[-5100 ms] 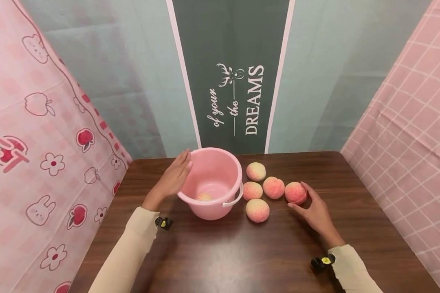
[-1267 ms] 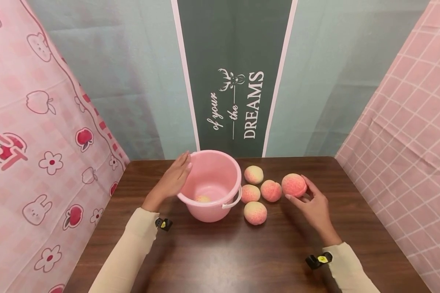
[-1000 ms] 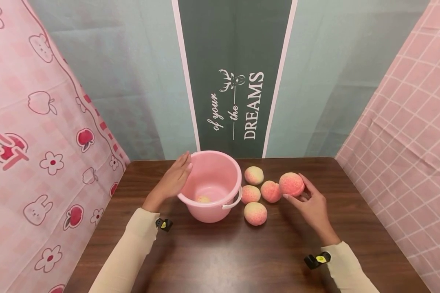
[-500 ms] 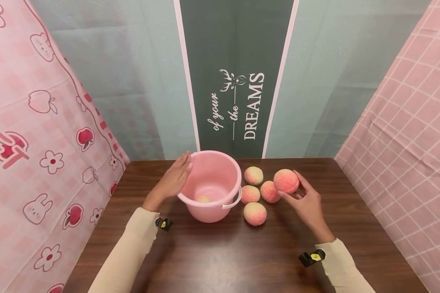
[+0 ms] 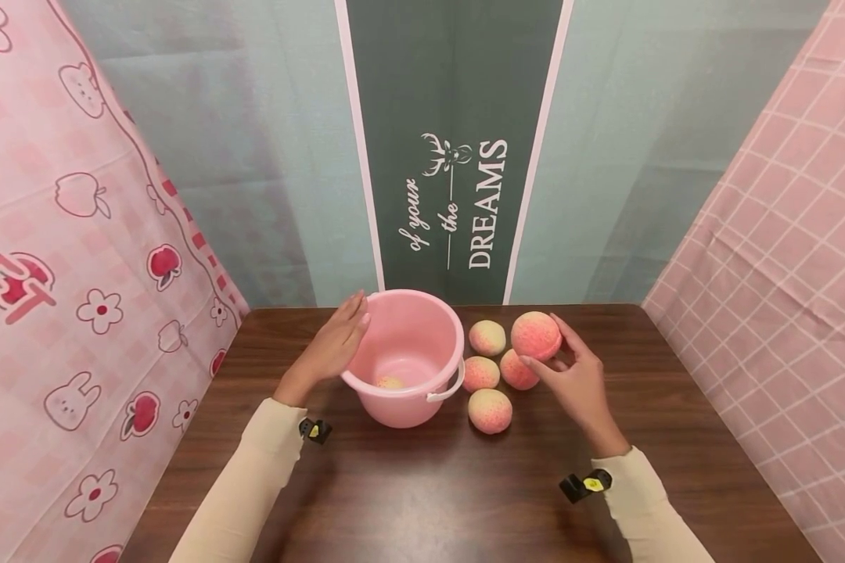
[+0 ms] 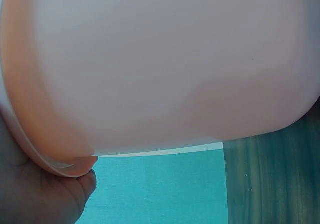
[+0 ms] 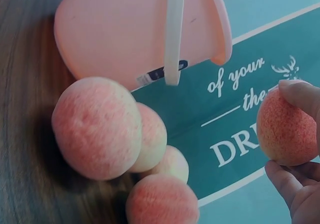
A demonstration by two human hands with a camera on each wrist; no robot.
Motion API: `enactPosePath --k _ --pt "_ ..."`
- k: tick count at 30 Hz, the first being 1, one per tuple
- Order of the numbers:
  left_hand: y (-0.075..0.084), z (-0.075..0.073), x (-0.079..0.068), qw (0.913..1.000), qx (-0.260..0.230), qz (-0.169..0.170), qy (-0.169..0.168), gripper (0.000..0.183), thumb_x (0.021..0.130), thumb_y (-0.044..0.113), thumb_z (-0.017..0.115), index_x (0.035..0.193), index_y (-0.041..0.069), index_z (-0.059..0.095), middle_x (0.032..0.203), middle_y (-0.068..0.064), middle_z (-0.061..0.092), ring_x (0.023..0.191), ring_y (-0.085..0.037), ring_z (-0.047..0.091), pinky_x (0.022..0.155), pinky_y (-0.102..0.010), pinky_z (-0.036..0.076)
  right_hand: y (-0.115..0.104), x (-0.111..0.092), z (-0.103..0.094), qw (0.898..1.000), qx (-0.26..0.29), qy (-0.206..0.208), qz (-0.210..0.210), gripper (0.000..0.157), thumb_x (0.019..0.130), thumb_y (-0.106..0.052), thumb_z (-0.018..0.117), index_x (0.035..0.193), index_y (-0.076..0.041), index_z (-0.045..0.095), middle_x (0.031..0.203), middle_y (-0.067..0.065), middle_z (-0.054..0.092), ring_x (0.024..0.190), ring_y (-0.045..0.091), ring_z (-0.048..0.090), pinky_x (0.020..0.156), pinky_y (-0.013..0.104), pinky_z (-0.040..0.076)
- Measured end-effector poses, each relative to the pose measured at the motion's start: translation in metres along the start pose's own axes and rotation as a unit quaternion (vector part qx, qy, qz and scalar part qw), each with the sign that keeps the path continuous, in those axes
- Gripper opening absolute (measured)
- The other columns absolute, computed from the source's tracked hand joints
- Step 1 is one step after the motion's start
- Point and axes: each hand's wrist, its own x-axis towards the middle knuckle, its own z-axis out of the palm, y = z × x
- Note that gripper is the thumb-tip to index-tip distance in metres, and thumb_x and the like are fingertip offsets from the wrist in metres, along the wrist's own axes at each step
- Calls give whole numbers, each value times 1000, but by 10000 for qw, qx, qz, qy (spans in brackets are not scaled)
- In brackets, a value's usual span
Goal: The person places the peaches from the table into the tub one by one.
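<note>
My right hand (image 5: pixel 573 379) pinches a fuzzy pink-and-yellow peach (image 5: pixel 535 335) between thumb and fingertips, held up above the table. The right wrist view shows this held peach (image 7: pixel 285 129) at its right edge. Just below and left of it, several more peaches (image 5: pixel 490 411) lie in a cluster beside the pink bucket (image 5: pixel 401 407). A peach (image 5: pixel 390 382) is partly visible inside the bucket, on its floor. Along the bucket's left rim rests my left hand (image 5: pixel 334 340), fingers extended. The bucket's wall (image 6: pixel 160 73) fills most of the left wrist view.
A white handle (image 5: pixel 451 387) hangs on the bucket's right side. The dark wooden table (image 5: pixel 422 500) ends at a grey-green cloth backdrop (image 5: pixel 451 94). Pink patterned cloths stand on the left (image 5: pixel 98 234) and right (image 5: pixel 767 234).
The right hand has lifted the peach off the table and carried it left, now over the edge of the cluster. The left hand and the bucket have stayed in place.
</note>
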Motion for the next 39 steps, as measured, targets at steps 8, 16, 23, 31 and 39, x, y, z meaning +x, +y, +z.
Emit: enactPosePath --k 8,16,23,31,39 --pt "-1 0 0 10000 -3 27 15 62 112 40 20 160 0 20 169 -13 11 156 -29 7 124 -50 13 -11 8 10 9995 305 -113 2 80 82 -10 87 151 -5 47 147 15 54 127 34 58 96 46 50" --pt "0 1 0 10000 -25 30 16 61 112 40 20 160 0 20 169 -14 12 156 -30 7 124 -50 13 -23 13 20 9985 513 -199 -54 80 81 -8 87 151 -6 48 146 14 56 128 31 58 97 37 51" --pt "1 0 0 10000 -33 -12 36 60 112 39 22 160 3 19 169 -14 12 156 -30 7 124 -52 13 -31 16 28 9982 534 -265 45 81 83 -12 86 152 -8 46 148 13 54 130 31 57 99 39 50" --pt "1 1 1 9999 -46 76 63 62 113 39 21 159 -2 21 169 -15 13 156 -31 8 124 -51 12 -22 22 35 9975 664 -259 -26 84 81 -14 87 154 -14 45 149 10 53 128 30 59 98 37 51" --pt "0 2 3 9999 23 128 101 61 113 38 20 158 -4 21 168 -19 15 156 -31 9 125 -48 12 -10 29 47 9955 883 -314 -152 87 79 -18 90 154 -23 46 148 5 54 125 27 61 95 35 52"
